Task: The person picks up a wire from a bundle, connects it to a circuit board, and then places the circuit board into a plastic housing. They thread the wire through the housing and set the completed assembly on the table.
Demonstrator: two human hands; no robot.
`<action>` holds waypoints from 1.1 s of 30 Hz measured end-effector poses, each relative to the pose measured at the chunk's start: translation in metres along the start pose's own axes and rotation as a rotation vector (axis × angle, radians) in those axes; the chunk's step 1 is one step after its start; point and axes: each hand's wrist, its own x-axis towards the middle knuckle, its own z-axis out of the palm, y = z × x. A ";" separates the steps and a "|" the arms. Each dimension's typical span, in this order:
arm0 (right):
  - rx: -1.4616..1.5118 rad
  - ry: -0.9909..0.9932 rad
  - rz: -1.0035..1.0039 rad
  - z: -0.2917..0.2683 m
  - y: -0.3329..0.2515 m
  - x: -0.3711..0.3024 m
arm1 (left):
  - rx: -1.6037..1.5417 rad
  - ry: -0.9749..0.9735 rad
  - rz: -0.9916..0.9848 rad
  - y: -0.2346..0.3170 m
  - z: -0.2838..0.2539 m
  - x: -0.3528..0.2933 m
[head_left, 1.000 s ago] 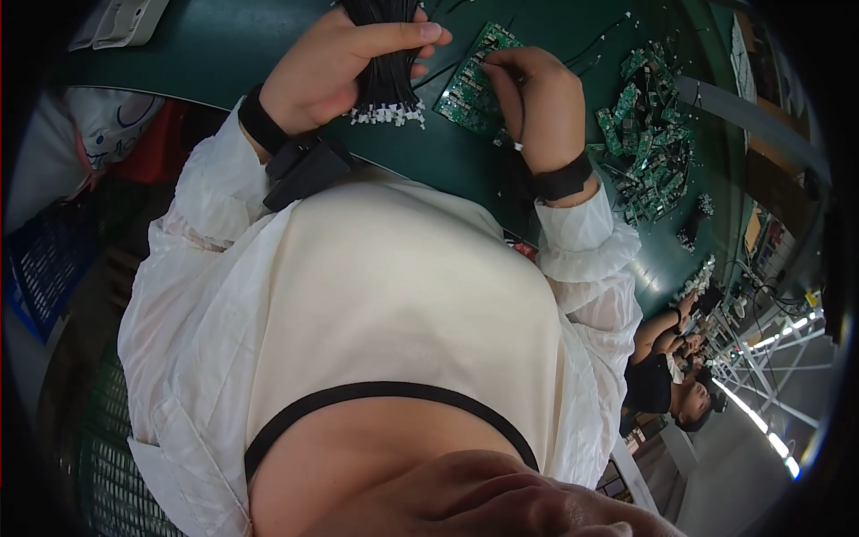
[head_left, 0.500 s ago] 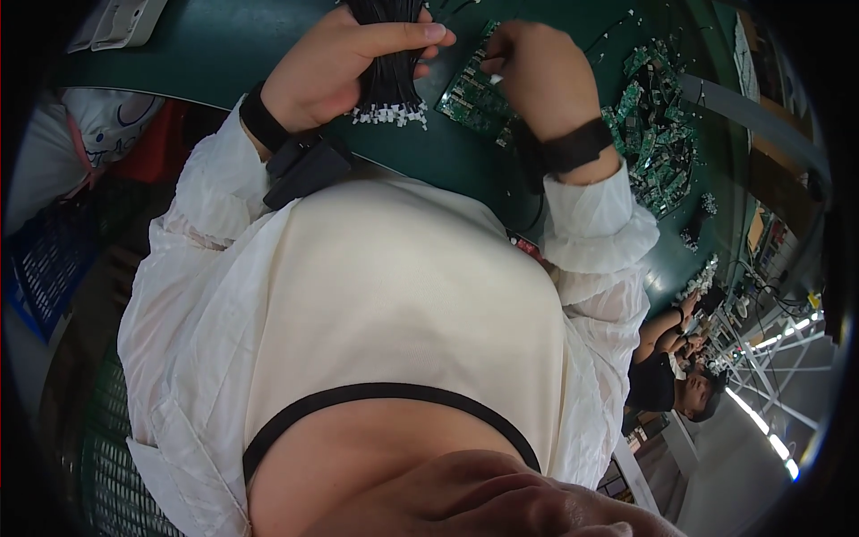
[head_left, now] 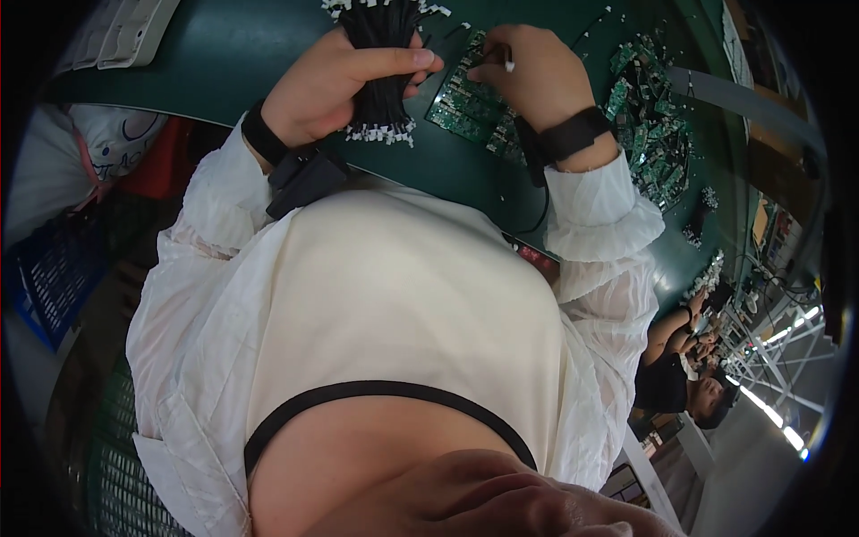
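My left hand [head_left: 315, 85] is wrapped round a thick bundle of black cables [head_left: 379, 103], with its thumb lying across the front. Small white connectors fringe both ends of the bundle. To the right, my right hand [head_left: 542, 79] is closed in a pinch above a panel of green circuit boards [head_left: 465, 106]. A short black cable with a white connector [head_left: 510, 65] shows at its fingers; the rest of that cable is hidden by the hand. The panel lies on the green table between the two hands, partly covered by the right one.
Beyond my right wrist lies a heap of green circuit boards [head_left: 660, 148], with a small dark cable bundle [head_left: 704, 215] below it. White plastic trays [head_left: 134, 31] stand at the far left. A blue basket [head_left: 55, 286] is beside the table. A co-worker [head_left: 671, 380] sits at the right.
My left hand and the bundle have come slightly nearer, showing the bundle's far connectors. The right hand has turned a little, and the white connector now sits higher at its fingers.
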 end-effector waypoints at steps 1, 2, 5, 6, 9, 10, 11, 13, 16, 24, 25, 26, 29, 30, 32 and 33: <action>-0.008 0.089 -0.060 0.002 0.004 -0.006 | 0.019 -0.024 0.007 0.000 -0.001 -0.001; -0.016 0.178 -0.119 0.001 0.006 -0.011 | 0.039 -0.048 0.014 0.001 -0.002 -0.002; 0.220 0.374 -0.199 -0.024 0.002 -0.021 | 0.080 -0.080 0.030 0.002 -0.002 -0.002; 0.340 0.468 -0.239 -0.033 -0.003 -0.025 | 0.101 -0.095 0.035 0.003 -0.003 -0.002; 0.536 0.383 -0.197 -0.057 -0.032 -0.028 | 0.166 -0.134 0.065 0.009 -0.001 -0.004; 0.632 0.338 -0.174 -0.061 -0.037 -0.029 | 0.208 -0.158 0.089 0.011 0.001 -0.006; 0.632 0.342 -0.172 -0.059 -0.034 -0.030 | 0.249 -0.181 0.112 0.013 0.002 -0.007; 0.494 0.216 -0.286 -0.050 -0.018 -0.030 | 0.282 -0.170 0.106 0.017 0.005 -0.011; 0.308 0.211 -0.404 -0.053 -0.021 -0.032 | 0.342 -0.133 0.100 0.022 0.007 -0.016; 0.055 0.713 -0.215 -0.064 -0.005 -0.068 | 0.262 0.077 0.155 0.029 -0.001 -0.020; 0.191 0.813 -0.079 -0.062 0.000 -0.073 | 0.245 0.081 0.142 0.029 -0.006 -0.018; 0.190 0.813 -0.078 -0.056 0.003 -0.076 | 0.226 0.090 0.128 0.028 -0.011 -0.017; 1.193 0.798 0.234 -0.031 0.013 -0.085 | 0.169 0.038 0.084 0.028 -0.011 -0.017; 1.195 0.797 0.236 -0.023 0.012 -0.087 | 0.130 -0.025 0.054 0.028 -0.010 -0.017; 1.255 0.438 0.278 -0.009 0.000 -0.087 | 0.088 -0.085 0.021 0.025 -0.008 -0.017; 1.256 0.435 0.280 -0.003 -0.007 -0.085 | 0.099 -0.105 -0.005 0.022 -0.008 -0.016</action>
